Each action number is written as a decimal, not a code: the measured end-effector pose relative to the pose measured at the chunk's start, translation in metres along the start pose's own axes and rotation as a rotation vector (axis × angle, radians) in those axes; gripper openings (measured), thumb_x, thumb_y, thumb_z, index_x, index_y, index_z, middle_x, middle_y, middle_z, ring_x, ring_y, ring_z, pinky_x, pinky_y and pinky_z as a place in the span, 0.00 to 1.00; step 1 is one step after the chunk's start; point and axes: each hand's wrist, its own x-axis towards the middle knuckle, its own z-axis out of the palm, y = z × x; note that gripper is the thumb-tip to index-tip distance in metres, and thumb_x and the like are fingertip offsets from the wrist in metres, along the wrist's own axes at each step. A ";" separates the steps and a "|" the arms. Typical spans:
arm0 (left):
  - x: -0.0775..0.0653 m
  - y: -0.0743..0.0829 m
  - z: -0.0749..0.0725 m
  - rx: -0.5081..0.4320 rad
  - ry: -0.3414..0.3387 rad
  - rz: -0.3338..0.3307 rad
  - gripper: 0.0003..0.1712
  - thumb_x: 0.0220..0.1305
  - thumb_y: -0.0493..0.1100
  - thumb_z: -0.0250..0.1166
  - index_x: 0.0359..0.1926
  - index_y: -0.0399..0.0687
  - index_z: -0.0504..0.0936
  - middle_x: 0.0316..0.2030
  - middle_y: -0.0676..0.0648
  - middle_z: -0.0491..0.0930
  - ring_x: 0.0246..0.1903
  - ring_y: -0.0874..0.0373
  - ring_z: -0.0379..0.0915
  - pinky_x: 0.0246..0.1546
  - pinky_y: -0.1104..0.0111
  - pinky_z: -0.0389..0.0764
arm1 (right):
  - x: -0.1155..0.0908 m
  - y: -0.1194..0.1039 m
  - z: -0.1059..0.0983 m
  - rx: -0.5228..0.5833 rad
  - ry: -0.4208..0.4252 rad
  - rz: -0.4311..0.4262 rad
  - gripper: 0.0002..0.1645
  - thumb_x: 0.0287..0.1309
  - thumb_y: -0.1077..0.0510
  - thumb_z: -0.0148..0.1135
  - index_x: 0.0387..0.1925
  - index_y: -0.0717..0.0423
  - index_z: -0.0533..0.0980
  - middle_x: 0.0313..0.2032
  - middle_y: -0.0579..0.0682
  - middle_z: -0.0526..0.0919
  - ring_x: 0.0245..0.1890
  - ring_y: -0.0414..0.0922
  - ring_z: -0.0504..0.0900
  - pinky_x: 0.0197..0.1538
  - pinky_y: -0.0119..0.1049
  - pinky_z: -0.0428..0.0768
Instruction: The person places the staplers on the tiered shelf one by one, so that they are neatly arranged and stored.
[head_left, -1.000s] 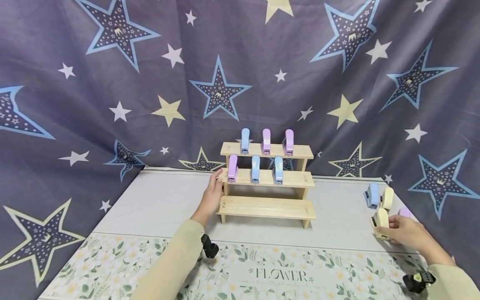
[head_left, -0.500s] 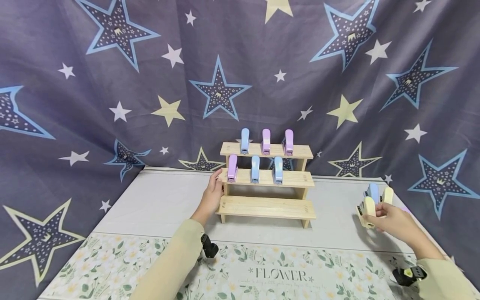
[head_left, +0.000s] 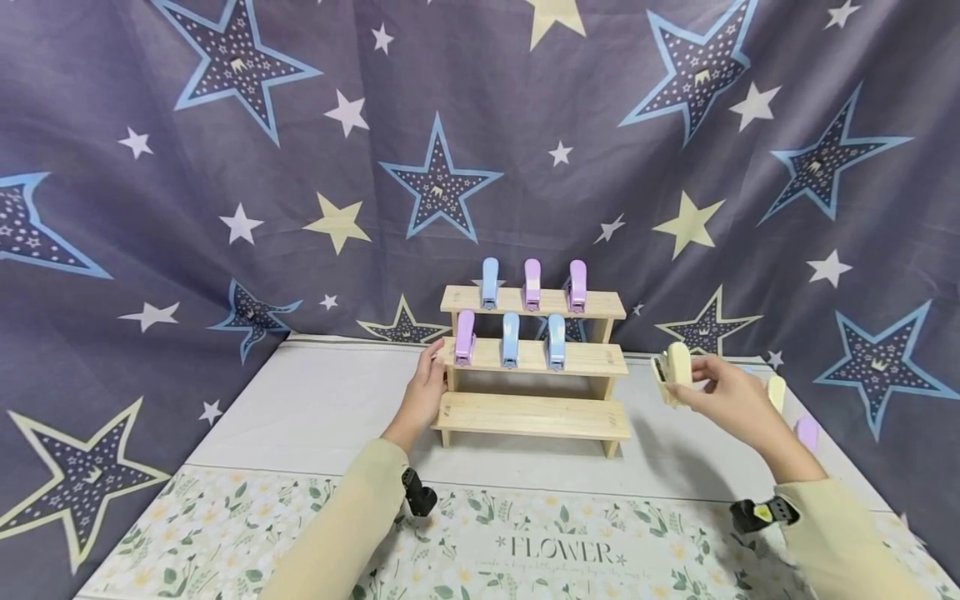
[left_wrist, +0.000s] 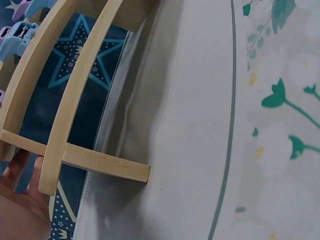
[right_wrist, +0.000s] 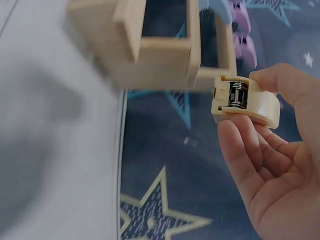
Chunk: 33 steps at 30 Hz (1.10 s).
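My right hand [head_left: 727, 396] pinches a cream-yellow stapler [head_left: 678, 373] between thumb and fingers, held above the table to the right of a three-step wooden stand [head_left: 532, 414]. In the right wrist view the stapler's metal spring end [right_wrist: 238, 95] faces the stand. At the stand's left end, my left hand [head_left: 424, 389] grips the side beside the middle step; its fingers [left_wrist: 16, 167] go partly behind the wood in the left wrist view. Blue [head_left: 490, 283] and purple [head_left: 532, 285] staplers stand upright on the top step. The middle step carries one purple stapler [head_left: 465, 337] and two blue ones [head_left: 511, 340].
At the table's right side are another cream stapler [head_left: 776, 393] and a purple stapler [head_left: 807, 432]; a blue one is mostly hidden behind my right hand. A starry curtain [head_left: 300, 192] hangs behind the white table [head_left: 315, 400]. A flowered strip [head_left: 570, 554] runs along the front.
My right hand has lifted the cream stapler off the table at the right and carried it left and up toward the stand. The left hand has stayed in place.
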 end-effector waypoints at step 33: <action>0.000 0.001 0.000 0.002 0.009 0.010 0.27 0.83 0.48 0.36 0.77 0.54 0.56 0.72 0.33 0.60 0.64 0.36 0.67 0.63 0.48 0.72 | 0.077 -0.037 0.061 0.061 -0.077 0.072 0.28 0.59 0.43 0.69 0.46 0.63 0.78 0.39 0.57 0.86 0.38 0.52 0.83 0.38 0.42 0.82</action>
